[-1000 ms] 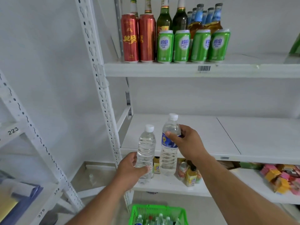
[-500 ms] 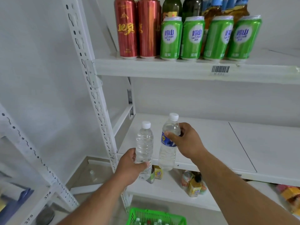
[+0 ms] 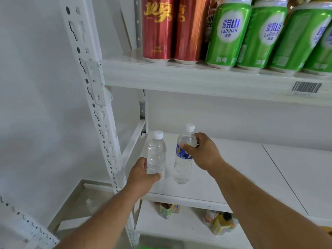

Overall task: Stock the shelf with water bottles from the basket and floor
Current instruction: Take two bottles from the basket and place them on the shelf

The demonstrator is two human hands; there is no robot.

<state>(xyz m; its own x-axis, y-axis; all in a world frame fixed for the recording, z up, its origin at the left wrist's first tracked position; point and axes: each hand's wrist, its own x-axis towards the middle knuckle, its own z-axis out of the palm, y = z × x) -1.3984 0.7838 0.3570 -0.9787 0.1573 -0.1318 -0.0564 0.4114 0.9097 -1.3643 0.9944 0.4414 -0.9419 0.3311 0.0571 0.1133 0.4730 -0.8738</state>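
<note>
My left hand (image 3: pixel 142 174) grips the lower part of a clear, unlabelled water bottle (image 3: pixel 156 155) with a white cap, held upright over the left end of the white middle shelf (image 3: pixel 242 169). My right hand (image 3: pixel 203 152) holds a second water bottle (image 3: pixel 183 166) by its shoulder; this one has a blue label and a white cap. Both bottles are upright, side by side and a little apart, above the shelf's front left corner. Whether their bases touch the shelf I cannot tell. A sliver of the green basket (image 3: pixel 149 247) shows at the bottom edge.
Red cans (image 3: pixel 157 29) and green cans (image 3: pixel 227 33) stand on the upper shelf (image 3: pixel 197 78). A perforated white upright (image 3: pixel 93 97) rises just left of the bottles. Small drink cartons and bottles (image 3: pixel 221 222) sit on the lower shelf. A wall lies to the left.
Both hands have carried the bottles forward and inward over the middle shelf. The view has moved closer to the shelving, and the basket has almost left the frame.
</note>
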